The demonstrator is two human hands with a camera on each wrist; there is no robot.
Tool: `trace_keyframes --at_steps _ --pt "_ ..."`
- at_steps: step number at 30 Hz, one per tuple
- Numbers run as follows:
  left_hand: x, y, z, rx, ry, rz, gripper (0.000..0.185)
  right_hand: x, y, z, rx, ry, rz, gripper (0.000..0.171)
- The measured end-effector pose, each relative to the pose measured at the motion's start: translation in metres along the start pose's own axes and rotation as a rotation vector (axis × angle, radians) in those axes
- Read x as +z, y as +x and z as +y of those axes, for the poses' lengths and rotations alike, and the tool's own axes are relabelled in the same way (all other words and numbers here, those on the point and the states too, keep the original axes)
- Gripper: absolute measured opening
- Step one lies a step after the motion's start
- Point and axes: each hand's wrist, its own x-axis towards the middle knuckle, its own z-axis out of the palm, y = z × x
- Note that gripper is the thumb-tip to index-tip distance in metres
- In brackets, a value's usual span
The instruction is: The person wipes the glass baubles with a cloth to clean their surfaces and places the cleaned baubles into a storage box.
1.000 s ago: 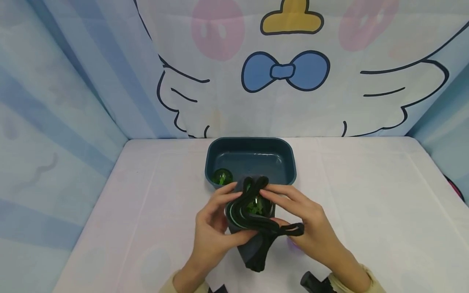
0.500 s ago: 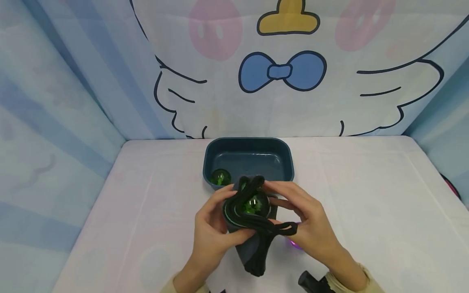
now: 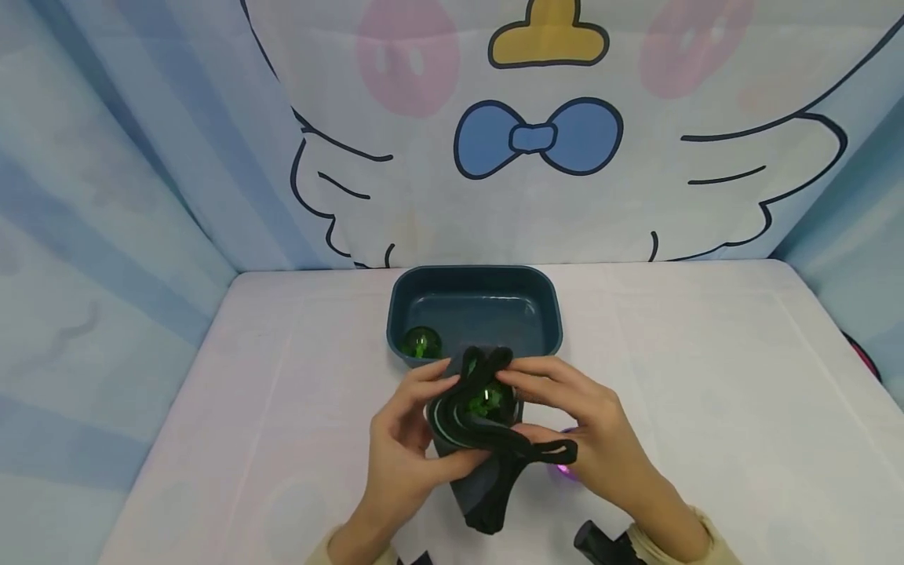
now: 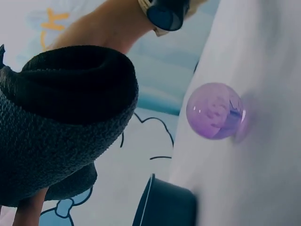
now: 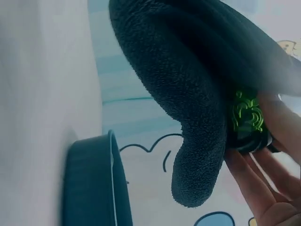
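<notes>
A folded dark grey cloth (image 3: 487, 479) with black edges is wrapped part way round a clear green ball (image 3: 492, 402), above the table. My left hand (image 3: 406, 447) grips the cloth from the left, thumb in front and fingers behind. From the right, my right hand (image 3: 593, 424) holds the ball with fingers and thumb at the open side of the folds. Up close in the right wrist view, the green ball (image 5: 247, 117) shows a raised pattern between the fingers and the fuzzy cloth (image 5: 188, 99). The cloth hides most of the left hand in the left wrist view.
A dark teal basin (image 3: 480, 306) stands behind the hands, with another green ball (image 3: 421, 343) in its front left corner. A purple ball (image 4: 216, 111) lies on the white table, mostly hidden by the right hand in the head view. Patterned curtains enclose the table.
The right hand's fingers lift slightly off the ball's rim half a second ago, then come back against it. The cloth and ball stay nearly in place; the head view shifts a little.
</notes>
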Motion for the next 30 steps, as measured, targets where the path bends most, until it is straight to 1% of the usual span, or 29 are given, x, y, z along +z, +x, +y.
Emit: trace_keyframes --at_steps 2,3,5,7,9,12,15,17,19,20,22,24,26,28,30 --pt "-0.001 -0.001 0.001 0.036 0.022 -0.017 0.06 0.0 0.0 0.0 0.066 0.1 -0.001 0.045" --pt "-0.001 -0.001 0.001 0.043 0.031 -0.019 0.061 0.0 -0.001 0.0 0.089 0.142 0.002 0.049" --pt "-0.001 -0.001 0.001 0.046 0.038 -0.022 0.061 0.0 -0.001 0.001 0.117 0.19 0.015 0.052" --pt "-0.001 0.0 0.002 0.038 0.032 -0.018 0.06 0.001 -0.001 0.002 0.131 0.191 0.034 0.052" --pt "-0.001 0.001 0.002 0.03 0.022 -0.009 0.06 0.002 -0.001 0.003 0.111 0.162 0.047 0.052" --pt "-0.002 0.002 0.003 0.024 0.007 0.008 0.059 0.004 0.0 0.004 0.043 0.093 0.05 0.047" --pt "-0.002 0.002 0.003 0.014 -0.005 0.022 0.059 0.003 0.002 0.006 -0.092 0.011 0.028 0.041" --pt "-0.002 0.002 0.003 -0.004 -0.012 0.028 0.059 0.004 0.004 0.007 -0.193 -0.029 0.014 0.039" --pt "-0.001 0.001 0.003 -0.016 -0.015 0.031 0.058 0.004 0.006 0.009 -0.27 -0.056 0.002 0.037" --pt "-0.001 0.001 0.003 -0.019 -0.015 0.031 0.058 0.005 0.007 0.01 -0.299 -0.065 0.0 0.036" --pt "-0.001 0.0 0.004 -0.023 -0.01 0.029 0.058 0.006 0.007 0.011 -0.32 -0.08 0.005 0.034" --pt "-0.001 0.0 0.004 -0.016 -0.005 0.021 0.057 0.006 0.007 0.012 -0.314 -0.089 0.018 0.034" --pt "-0.001 0.0 0.004 -0.006 -0.001 0.009 0.057 0.006 0.005 0.011 -0.277 -0.067 0.031 0.036" --pt "-0.001 0.0 0.005 0.009 -0.002 -0.006 0.058 0.006 0.003 0.011 -0.216 0.002 0.04 0.038" --pt "-0.001 0.001 0.005 0.027 -0.01 -0.022 0.059 0.005 0.0 0.009 -0.119 0.081 0.048 0.04"
